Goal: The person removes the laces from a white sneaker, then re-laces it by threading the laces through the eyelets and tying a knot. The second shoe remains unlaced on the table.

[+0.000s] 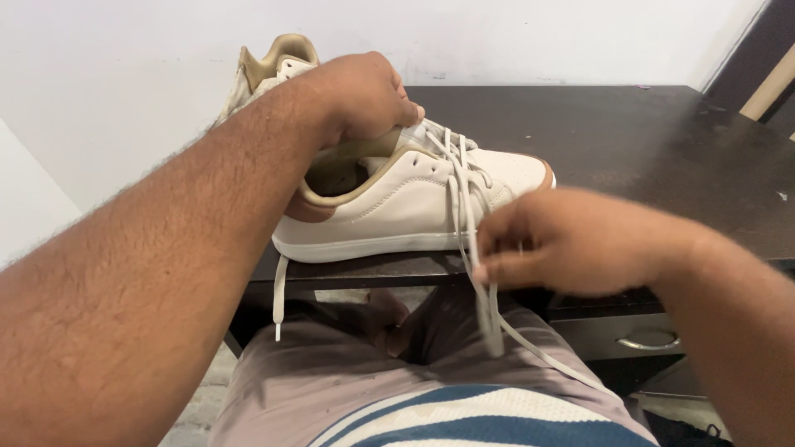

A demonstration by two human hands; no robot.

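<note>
- Right now a cream sneaker [397, 207] with tan trim is sitting on its sole at the front edge of a dark bench [662, 149], toe pointing to the right.
- The left hand [360, 95] is curling over the shoe's opening, fingers pressed together and gripping the tongue area near the top eyelets.
- The right hand [563, 240] is hovering just in front of the shoe's side, thumb and fingers pinching the white lace [468, 215] where it is coming down from the eyelets.
- Below that pinch the lace is hanging off the bench edge, blurred, and trailing across the person's lap.
- Another lace end [280, 294] is dangling over the bench edge under the heel.
- A second sneaker [269, 66] is leaning against the white wall behind the left forearm, mostly hidden.
- A drawer handle [650, 339] is showing under the bench at the right.
</note>
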